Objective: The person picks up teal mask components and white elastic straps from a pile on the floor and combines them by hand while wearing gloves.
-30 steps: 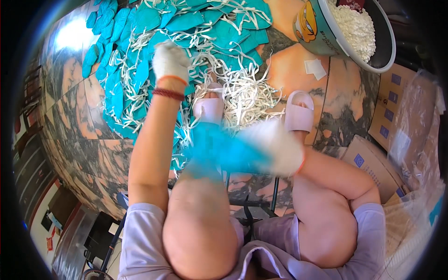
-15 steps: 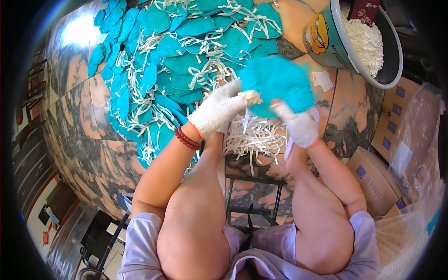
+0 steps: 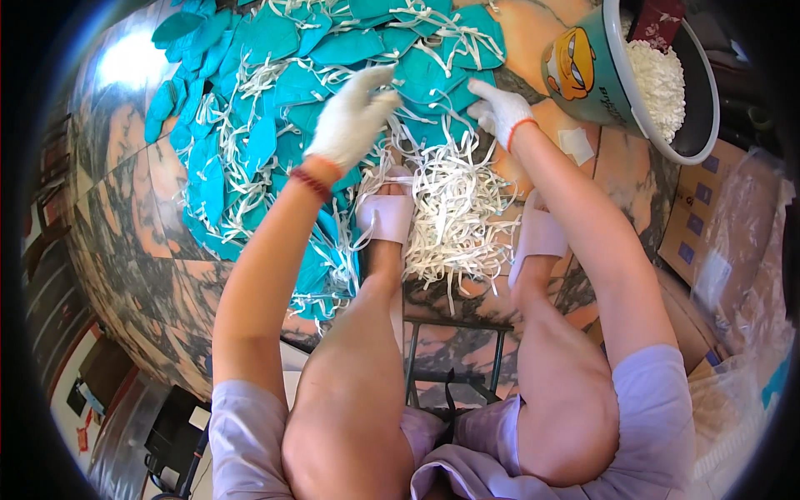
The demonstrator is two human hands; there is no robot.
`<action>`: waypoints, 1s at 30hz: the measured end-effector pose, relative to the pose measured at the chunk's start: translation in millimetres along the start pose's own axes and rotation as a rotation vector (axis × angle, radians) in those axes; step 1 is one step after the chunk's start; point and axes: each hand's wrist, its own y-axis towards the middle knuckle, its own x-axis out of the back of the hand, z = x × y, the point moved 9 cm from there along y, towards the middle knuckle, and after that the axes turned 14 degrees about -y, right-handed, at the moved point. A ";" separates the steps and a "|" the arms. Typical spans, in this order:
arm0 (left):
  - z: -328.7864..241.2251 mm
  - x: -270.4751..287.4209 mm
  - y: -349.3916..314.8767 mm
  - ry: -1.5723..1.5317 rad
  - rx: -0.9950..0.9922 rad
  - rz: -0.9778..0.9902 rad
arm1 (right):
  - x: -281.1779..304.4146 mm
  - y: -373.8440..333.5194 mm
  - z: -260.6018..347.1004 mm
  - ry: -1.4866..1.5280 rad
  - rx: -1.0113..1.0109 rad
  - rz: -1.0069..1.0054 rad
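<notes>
1. Nearest: bare knees [image 3: 350, 400], spread apart, lavender clothing [image 3: 658, 400] at the lower edge.
2. Dark metal frame [image 3: 411, 358] between the legs, on a pink-and-black marbled floor [image 3: 125, 308].
3. Two pale slippers, left one [image 3: 387, 218] beside the teal pile, right one [image 3: 543, 233] partly behind the right forearm.
4. Heap of white strips [image 3: 454, 217], loose and tangled, between the slippers.
5. Left hand [image 3: 346, 125] – white knit glove, orange cuff, dark red bracelet [image 3: 311, 183] at the wrist. Over the pile; thumb and fingers parted, nothing seen in the grasp. Contact with the pieces underneath: can't tell.
6. Right hand [image 3: 507, 112] – same glove type, at the pile's right edge, fingers loosely bent and apart, pointing left. No item seen in it; touch on a strap can't be told. Hands well apart from each other.
7. Teal fabric pieces [image 3: 346, 47], flat, overlapping, white ties strewn among them; they spread below, between and beyond the hands, mostly to the left.
8. White paper [image 3: 577, 144] on the floor, right of the right hand.
9. Upper right: tilted bucket [image 3: 612, 96], cartoon on its side, holding white lumpy bits [image 3: 656, 87] and a dark red packet [image 3: 661, 23].
10. Far right: cardboard box [image 3: 704, 196], clear plastic [image 3: 737, 225] next to it.
</notes>
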 end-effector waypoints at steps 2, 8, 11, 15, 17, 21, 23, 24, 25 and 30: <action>-1.6 -30.4 13.7 0.356 -0.082 0.052 | -8.4 11.3 4.1 0.078 0.037 -0.023; 30.3 -81.9 -13.9 0.292 0.032 0.242 | -26.6 -4.2 31.0 -0.067 0.099 -0.015; 23.3 -63.6 -33.0 0.031 0.185 0.080 | -15.6 -34.1 44.3 -0.144 0.326 -0.048; 20.6 -5.6 -59.3 -0.155 0.194 -0.329 | 1.3 -100.1 29.7 -0.499 0.423 -0.006; 2.2 -6.1 -61.5 -0.166 0.081 -0.257 | 11.6 -132.6 25.1 -0.682 0.563 0.045; -41.8 -27.6 -60.5 -0.046 -0.080 -0.056 | 40.9 -180.7 28.6 -0.863 0.766 -0.142; -66.4 -44.6 -54.9 -0.050 -0.170 0.028 | 41.2 -187.9 30.3 -1.053 0.852 -0.113; -82.3 -54.1 -52.0 -0.003 -0.239 0.073 | 34.9 -193.3 29.3 -1.243 0.937 -0.075; -92.6 -66.5 -50.9 -0.025 -0.296 0.144 | 32.7 -199.4 34.1 -1.300 0.990 -0.075; -97.6 -104.1 -44.1 0.263 -0.307 0.362 | 39.0 -200.6 50.2 -1.260 1.040 -0.116</action>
